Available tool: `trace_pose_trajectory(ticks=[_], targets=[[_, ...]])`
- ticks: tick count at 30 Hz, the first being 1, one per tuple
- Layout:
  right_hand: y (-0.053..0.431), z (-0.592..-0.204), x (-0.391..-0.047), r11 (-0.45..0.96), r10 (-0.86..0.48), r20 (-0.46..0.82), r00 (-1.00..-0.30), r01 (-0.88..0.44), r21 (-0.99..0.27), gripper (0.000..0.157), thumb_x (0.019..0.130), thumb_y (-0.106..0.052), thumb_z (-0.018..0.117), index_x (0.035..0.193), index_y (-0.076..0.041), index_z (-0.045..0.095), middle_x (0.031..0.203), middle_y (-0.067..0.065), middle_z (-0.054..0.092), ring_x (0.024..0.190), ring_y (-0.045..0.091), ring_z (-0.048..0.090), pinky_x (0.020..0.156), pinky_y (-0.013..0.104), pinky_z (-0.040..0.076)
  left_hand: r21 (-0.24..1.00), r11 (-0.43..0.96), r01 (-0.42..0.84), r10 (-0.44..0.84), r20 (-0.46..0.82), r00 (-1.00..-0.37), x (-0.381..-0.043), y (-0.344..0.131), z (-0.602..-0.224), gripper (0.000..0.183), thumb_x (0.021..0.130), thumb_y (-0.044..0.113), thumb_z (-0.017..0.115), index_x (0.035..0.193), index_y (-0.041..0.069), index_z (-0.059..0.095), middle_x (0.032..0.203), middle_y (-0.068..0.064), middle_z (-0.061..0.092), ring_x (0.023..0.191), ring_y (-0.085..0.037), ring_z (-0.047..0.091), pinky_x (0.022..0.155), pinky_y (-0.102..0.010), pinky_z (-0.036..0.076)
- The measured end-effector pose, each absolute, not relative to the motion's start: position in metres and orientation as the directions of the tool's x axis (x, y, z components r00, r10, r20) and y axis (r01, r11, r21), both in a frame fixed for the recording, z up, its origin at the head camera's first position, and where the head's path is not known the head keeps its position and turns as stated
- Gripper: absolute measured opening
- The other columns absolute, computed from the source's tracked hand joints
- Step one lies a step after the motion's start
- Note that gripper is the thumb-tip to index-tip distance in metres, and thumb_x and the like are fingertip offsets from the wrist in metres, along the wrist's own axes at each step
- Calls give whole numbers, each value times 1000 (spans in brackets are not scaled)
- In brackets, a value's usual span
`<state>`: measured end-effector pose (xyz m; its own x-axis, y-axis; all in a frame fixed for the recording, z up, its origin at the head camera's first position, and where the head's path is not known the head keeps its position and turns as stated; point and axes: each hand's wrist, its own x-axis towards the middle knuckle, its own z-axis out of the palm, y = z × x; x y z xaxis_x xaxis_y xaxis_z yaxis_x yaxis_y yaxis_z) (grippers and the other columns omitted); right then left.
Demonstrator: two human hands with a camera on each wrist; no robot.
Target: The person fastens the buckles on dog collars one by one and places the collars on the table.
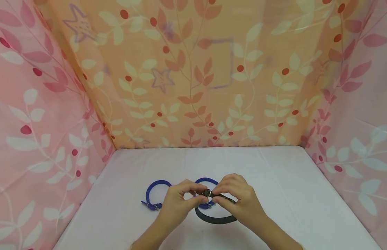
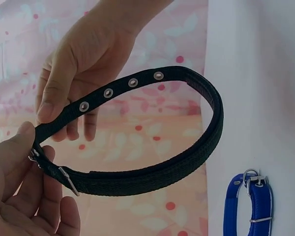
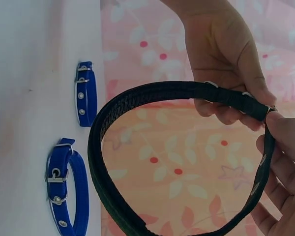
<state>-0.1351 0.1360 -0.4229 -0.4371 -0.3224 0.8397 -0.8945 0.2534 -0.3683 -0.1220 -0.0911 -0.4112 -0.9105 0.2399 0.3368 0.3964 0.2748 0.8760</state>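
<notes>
left hand [image 1: 180,200]: pinch grip | right hand [image 1: 238,198]: pinch grip | fingertips [image 1: 200,188] close together | forearms [image 1: 151,233] angled inward

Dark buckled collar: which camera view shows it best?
Left wrist view: most of the dark collar shows, four eyelets included. The right wrist view clips its loop; the head view shows it small, partly hidden by the right hand.

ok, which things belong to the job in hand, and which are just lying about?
In the job:
dark collar, looped
left hand, pinching its buckle end
right hand, pinching its eyelet end

Apparently lying about, untouched:
left blue collar
right blue collar, partly hidden
</notes>
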Motion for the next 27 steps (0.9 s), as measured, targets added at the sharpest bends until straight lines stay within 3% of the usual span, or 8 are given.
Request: trace_pose_trajectory(ticks=[5, 11, 19, 27], targets=[[134, -423, -133, 257, -316, 844, -433, -896, -363, 29, 77, -7, 88, 101, -17, 75, 97, -6, 74, 101, 19, 61, 97, 23, 44, 880, 267, 393, 260, 326, -909, -121, -90, -413, 20, 82, 33, 86, 101, 30, 80, 92, 13, 74, 88, -15, 66, 76, -26, 55], [134, -424, -132, 277, -306, 825, -475, -874, -400, 37, 75, -6, 90, 106, -16, 73, 101, -5, 71, 102, 18, 60, 94, 21, 46, 866, 287, 410, 249, 347, -904, -120, -89, -412, 17, 84, 34, 84, 101, 33, 80, 91, 15, 73, 89, -13, 65, 79, -26, 54], [132, -425, -131, 277, -301, 834, -462, -879, -387, 34, 79, -12, 89, 110, -14, 73, 103, -4, 73, 103, 18, 61, 96, 18, 47, 814, 262, 519, 237, 467, -852, -120, -84, -417, 19, 85, 27, 83, 103, 25, 82, 98, 14, 73, 93, -12, 66, 79, -30, 57], [131, -426, -132, 252, -308, 838, -451, -887, -385, 34, 78, -7, 88, 109, -12, 74, 104, -2, 74, 103, 18, 61, 96, 19, 47, 833, 270, 483, 247, 425, -871, -120, -85, -415, 18, 86, 29, 82, 103, 28, 81, 95, 16, 74, 90, -11, 67, 81, -32, 57]])
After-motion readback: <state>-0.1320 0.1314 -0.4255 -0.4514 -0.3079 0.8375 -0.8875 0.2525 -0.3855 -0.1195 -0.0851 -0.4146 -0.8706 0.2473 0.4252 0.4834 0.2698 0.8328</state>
